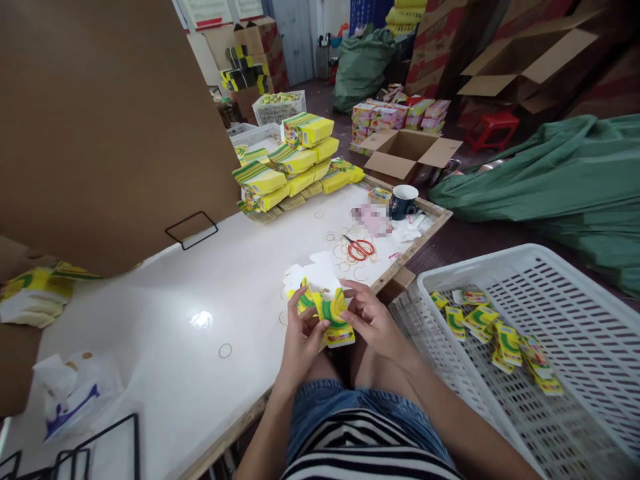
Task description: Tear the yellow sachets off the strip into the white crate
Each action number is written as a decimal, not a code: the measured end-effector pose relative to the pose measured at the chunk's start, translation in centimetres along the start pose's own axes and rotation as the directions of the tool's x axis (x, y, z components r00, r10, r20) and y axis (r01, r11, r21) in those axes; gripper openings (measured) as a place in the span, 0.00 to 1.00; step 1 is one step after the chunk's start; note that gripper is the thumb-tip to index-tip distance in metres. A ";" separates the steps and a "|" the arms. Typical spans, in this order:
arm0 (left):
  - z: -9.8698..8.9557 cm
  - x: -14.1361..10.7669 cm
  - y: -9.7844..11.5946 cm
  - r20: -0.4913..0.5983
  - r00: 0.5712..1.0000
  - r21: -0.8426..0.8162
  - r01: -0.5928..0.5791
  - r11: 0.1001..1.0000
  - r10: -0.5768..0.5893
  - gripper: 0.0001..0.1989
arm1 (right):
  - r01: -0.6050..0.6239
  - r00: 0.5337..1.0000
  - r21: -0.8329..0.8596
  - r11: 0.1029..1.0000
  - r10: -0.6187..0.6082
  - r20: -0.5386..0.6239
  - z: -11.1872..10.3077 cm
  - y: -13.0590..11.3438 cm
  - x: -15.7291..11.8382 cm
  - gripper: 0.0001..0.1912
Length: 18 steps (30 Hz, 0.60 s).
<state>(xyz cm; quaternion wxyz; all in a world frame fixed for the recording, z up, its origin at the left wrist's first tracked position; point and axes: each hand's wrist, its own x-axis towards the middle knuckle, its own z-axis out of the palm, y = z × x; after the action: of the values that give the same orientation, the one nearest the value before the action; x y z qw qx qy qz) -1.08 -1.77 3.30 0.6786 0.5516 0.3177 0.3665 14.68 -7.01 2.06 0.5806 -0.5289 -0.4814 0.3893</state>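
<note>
A small yellow and green cardboard carton [333, 308] is between my two hands at the table's front edge, its printed panels partly folded. My left hand [301, 328] pinches its left side with thumb and fingers. At the right edge of the same carton, my right hand [374, 320] is closed with its thumb against the panel. Just behind lie more flat carton blanks [325, 265], white side up, partly hidden by my hands. Orange-handled scissors [360, 249] rest a little farther back among loose rubber bands [345, 267].
Bundled yellow cartons [300, 163] are stacked at the table's far end. A dark mug [403, 203] stands near the right rim. To my right, a white plastic crate [575, 287] holds several small folded boxes [509, 343]. A tissue pack [75, 393] and black wire frames [135, 447] occupy the left.
</note>
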 end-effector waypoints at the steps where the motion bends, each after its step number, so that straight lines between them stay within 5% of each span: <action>1: -0.2 -0.1 0.3 0.053 0.999 -0.015 0.012 1.000 -0.011 0.34 | 0.009 0.999 0.033 0.999 -0.010 0.052 -0.4 -0.2 0.2 0.26; 5: -0.8 -0.3 0.9 0.205 0.976 -0.052 0.082 0.995 -0.070 0.29 | -0.007 0.976 0.085 0.996 -0.012 0.219 -1.8 -1.4 0.8 0.17; 11: -0.4 -0.6 0.6 0.272 0.957 -0.097 0.129 0.987 -0.098 0.19 | 0.069 0.977 -0.039 0.997 -0.060 0.206 -2.3 -2.3 1.2 0.16; 15: 0.1 -0.6 0.2 0.206 0.972 -0.139 0.139 0.980 -0.109 0.36 | 0.060 0.994 -0.028 0.998 -0.057 0.089 -1.8 -1.9 1.2 0.14; 18: 0.1 -0.4 -0.1 0.205 0.972 -0.125 0.144 0.982 -0.117 0.41 | 0.025 0.998 -0.003 1.000 -0.025 0.066 -1.7 -1.7 1.4 0.22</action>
<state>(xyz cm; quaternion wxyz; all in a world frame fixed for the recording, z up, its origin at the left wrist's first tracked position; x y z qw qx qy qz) -1.14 -2.18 3.23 0.7662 0.5143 0.2583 0.2859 16.58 -6.30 3.96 0.5684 -0.5108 -0.5075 0.3981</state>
